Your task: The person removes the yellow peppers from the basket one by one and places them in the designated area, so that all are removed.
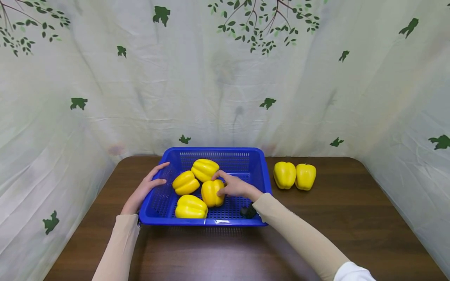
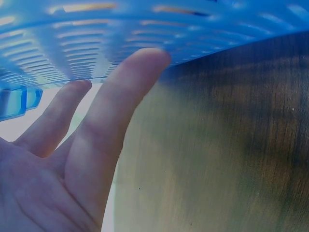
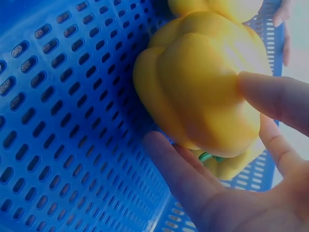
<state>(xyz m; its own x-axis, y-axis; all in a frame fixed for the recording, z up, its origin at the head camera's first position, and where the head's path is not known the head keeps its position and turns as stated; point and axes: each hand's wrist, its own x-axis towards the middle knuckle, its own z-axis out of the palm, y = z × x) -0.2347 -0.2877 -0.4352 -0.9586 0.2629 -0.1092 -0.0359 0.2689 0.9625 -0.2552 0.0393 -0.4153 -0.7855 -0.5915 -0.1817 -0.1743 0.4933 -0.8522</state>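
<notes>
A blue plastic basket [image 1: 204, 222] with slotted walls holds several yellow bell peppers. Inside it, my right hand [image 1: 233, 185] has thumb and fingers around the sides of one yellow bell pepper [image 1: 212, 194]. That pepper fills the middle of the right wrist view, with the thumb [image 3: 275, 94] against its skin. Other peppers lie close by: one behind [image 1: 205, 170], one to the left [image 1: 185, 183] and one in front [image 1: 191, 207]. At the basket's left side, my left hand [image 1: 144, 189] rests against the rim, its fingers [image 2: 118, 96] extended along the slotted wall.
Two more yellow bell peppers, a left one [image 1: 284, 175] and a right one [image 1: 306, 176], stand side by side to the right of the basket. Everything is on a brown wooden table [image 1: 337, 218]. A pale leaf-patterned curtain [image 1: 197, 86] hangs behind it and at both sides.
</notes>
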